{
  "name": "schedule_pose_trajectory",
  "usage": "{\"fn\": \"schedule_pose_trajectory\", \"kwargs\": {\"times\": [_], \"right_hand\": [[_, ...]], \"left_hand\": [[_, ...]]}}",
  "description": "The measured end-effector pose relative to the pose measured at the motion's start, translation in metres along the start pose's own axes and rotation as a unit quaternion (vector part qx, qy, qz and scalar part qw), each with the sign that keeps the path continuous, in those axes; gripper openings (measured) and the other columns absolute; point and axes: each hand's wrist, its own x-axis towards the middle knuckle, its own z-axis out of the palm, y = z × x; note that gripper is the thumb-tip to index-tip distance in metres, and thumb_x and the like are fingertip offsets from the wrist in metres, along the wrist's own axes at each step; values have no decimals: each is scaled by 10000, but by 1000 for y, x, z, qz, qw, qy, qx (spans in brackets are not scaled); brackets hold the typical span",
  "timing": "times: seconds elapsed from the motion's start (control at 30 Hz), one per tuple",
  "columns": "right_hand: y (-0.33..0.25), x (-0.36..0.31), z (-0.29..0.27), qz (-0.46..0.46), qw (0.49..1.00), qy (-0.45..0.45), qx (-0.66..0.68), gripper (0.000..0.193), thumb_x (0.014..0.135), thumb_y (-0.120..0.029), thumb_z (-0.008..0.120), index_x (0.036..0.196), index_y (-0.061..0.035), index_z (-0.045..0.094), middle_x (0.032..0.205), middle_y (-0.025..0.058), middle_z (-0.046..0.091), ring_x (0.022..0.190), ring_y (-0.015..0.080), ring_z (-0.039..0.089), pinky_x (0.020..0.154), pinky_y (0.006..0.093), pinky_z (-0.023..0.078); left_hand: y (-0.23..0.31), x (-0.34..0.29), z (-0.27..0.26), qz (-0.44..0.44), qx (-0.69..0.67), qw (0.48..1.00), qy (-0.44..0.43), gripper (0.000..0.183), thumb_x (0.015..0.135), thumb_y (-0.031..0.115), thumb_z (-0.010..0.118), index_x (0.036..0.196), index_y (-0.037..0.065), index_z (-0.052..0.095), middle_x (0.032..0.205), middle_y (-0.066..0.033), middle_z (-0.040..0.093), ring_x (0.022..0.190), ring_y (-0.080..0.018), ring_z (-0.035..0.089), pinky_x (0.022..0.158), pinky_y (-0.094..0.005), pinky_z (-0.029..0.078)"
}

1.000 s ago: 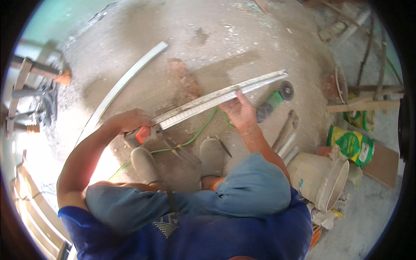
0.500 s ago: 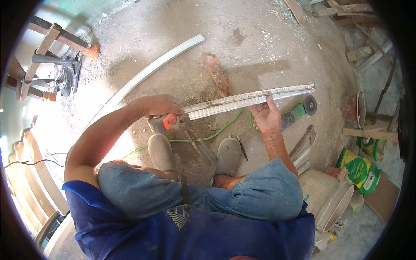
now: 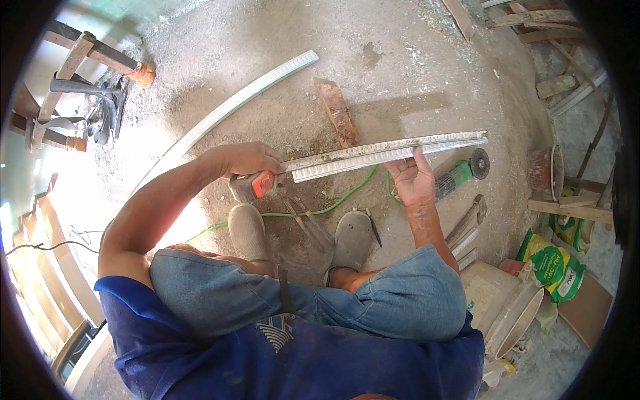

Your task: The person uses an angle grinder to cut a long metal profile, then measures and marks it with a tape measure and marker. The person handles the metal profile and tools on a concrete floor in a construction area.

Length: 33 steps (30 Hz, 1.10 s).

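My left hand [image 3: 253,159], fingers curled, is closed over an orange-and-dark tape measure [image 3: 252,187] at the left end of a light metal channel [image 3: 363,162]. A whitish, dirt-speckled strip [image 3: 347,152] runs along the channel's far edge; whether it is part of the channel I cannot tell. Palm up, my right hand [image 3: 415,179] grips the channel toward its right end, thumb on the near side and fingers underneath. Below the channel's left end, long-handled pliers or cutters [image 3: 301,217] lie between my shoes. A green angle grinder [image 3: 457,179] rests beyond my right hand.
Another long metal channel [image 3: 247,100] lies on the dusty floor, near a rough wood piece [image 3: 337,113]. A green cord [image 3: 347,193] crosses the floor. At right are a hammer-like tool [image 3: 470,220], a bucket [image 3: 517,320] and a green-yellow bag [image 3: 557,267]; a wooden stand [image 3: 83,57] is far left.
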Motion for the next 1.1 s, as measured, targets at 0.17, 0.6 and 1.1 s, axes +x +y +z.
{"fn": "schedule_pose_trajectory", "kwargs": {"times": [0.17, 0.6, 1.1], "right_hand": [[-1, 1, -1, 0, 1000, -1, -4, 327, 1033, -248, 542, 1288, -44, 518, 1248, 160, 609, 1200, 322, 603, 966, 552, 559], [6, 5, -2, 18, 997, 43, -54, 423, 1014, -235, 578, 1365, -31, 455, 1360, 171, 527, 1280, 348, 528, 1045, 584, 483], [17, 62, 34, 58, 992, -21, -109, 368, 990, -226, 628, 1295, -49, 519, 1249, 143, 598, 1202, 331, 588, 1011, 569, 503]], "left_hand": [[6, -4, 2, -19, -4, 1000, 6, 227, 955, 263, 600, 968, 78, 731, 818, -24, 705, 722, -109, 645, 657, -261, 523], [4, -14, -8, 23, 4, 999, 40, 232, 949, 221, 585, 917, 22, 700, 810, -56, 696, 726, -120, 647, 671, -267, 520], [-61, -145, 25, 37, -172, 962, 209, 254, 952, 230, 582, 931, 7, 702, 845, -55, 684, 793, -130, 641, 737, -271, 511]]}}
